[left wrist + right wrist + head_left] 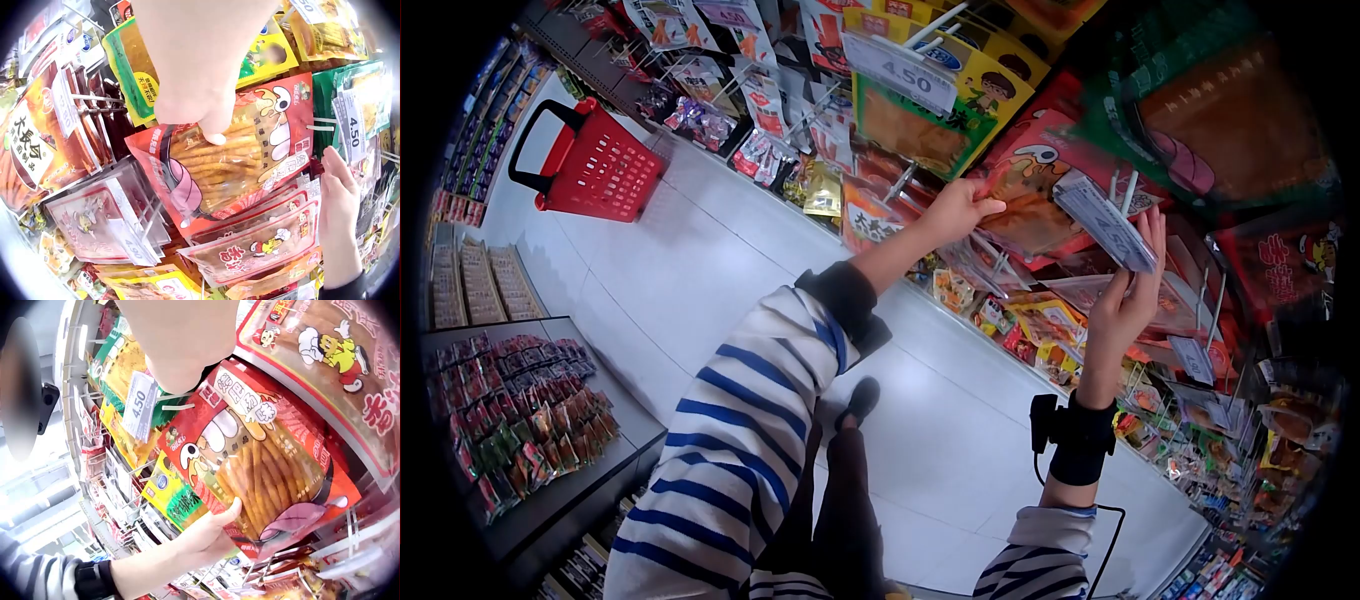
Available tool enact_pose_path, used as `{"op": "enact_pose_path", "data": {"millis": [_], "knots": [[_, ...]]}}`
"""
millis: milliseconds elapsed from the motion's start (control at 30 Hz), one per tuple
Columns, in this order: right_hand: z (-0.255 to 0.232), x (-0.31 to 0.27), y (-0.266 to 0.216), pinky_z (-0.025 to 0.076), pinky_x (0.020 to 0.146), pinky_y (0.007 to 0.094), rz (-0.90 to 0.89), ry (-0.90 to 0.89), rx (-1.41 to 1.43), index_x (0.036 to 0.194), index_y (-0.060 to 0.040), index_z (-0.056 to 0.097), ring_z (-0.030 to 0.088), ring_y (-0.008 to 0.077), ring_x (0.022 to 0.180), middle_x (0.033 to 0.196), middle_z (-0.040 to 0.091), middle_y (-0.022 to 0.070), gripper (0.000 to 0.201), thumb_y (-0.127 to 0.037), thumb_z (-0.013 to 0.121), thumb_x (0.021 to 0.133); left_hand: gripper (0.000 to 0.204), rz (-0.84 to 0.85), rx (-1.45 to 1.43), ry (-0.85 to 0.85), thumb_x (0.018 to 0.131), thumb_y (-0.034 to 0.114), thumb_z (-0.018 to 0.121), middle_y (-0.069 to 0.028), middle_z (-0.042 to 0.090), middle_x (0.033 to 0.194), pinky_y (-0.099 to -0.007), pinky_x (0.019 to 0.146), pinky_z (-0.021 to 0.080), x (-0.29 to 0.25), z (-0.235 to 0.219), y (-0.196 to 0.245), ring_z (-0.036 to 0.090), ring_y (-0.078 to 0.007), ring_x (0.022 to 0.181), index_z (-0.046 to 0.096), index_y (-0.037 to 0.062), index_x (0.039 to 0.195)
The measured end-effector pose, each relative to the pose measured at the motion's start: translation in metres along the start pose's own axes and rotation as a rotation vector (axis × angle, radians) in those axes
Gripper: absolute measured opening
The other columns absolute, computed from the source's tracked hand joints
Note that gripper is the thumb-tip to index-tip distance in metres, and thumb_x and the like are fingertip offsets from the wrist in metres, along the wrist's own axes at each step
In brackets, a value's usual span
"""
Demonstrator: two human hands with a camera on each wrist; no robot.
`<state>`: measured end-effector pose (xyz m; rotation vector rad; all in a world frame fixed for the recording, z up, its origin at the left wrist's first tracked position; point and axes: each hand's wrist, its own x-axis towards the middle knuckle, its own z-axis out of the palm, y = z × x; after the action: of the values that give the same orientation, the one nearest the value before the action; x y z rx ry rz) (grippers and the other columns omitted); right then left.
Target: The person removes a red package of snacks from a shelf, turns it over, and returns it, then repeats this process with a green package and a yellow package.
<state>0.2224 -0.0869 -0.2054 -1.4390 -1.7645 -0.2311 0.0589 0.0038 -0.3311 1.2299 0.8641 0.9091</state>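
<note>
Pinching the red snack packet [244,150] by its edge, the left hand [956,208] has its thumb pressed on the clear window over the sticks and its fingers curled behind, which looks meant to steady the bag as it hangs on its peg; the packet sits at the front of a row of like bags on the display rack, up at head height. Her right hand [1122,300] is raised beside it, fingers straight and loose, touching the price tag [1106,222] on the hook's end, holding nothing; perhaps tipping it aside. Behind, a red shopping basket [590,165] rests on the pale floor [700,270], well apart.
</note>
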Motion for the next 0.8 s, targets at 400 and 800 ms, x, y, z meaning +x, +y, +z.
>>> {"op": "enact_pose_path", "data": {"millis": [400,800], "knots": [[-0.019,-0.093,-0.007,0.032,0.095,0.0322,0.481,0.103,0.451,0.111,0.0019,0.048,0.043,0.0228,0.111,0.117,0.047,0.0148,0.027,-0.003,0.039,0.086,0.024,0.092,0.264,0.122,0.078,0.02,0.059,-0.0031,0.056,0.068,-0.0271,0.061,0.04,0.011,0.0,-0.006,0.048,-0.0107,0.063,0.057,-0.0014,0.088],[-0.035,-0.172,-0.029,0.034,0.094,0.0375,0.897,0.064,0.737,0.113,0.0033,0.046,0.042,0.0224,0.111,0.117,0.047,0.014,0.03,-0.005,0.037,0.085,0.034,0.168,0.101,0.415,0.078,0.007,0.056,-0.0072,0.057,0.099,-0.0256,0.074,0.042,-0.014,0.005,-0.018,0.054,-0.0146,0.085,0.047,0.0012,0.111]]}}
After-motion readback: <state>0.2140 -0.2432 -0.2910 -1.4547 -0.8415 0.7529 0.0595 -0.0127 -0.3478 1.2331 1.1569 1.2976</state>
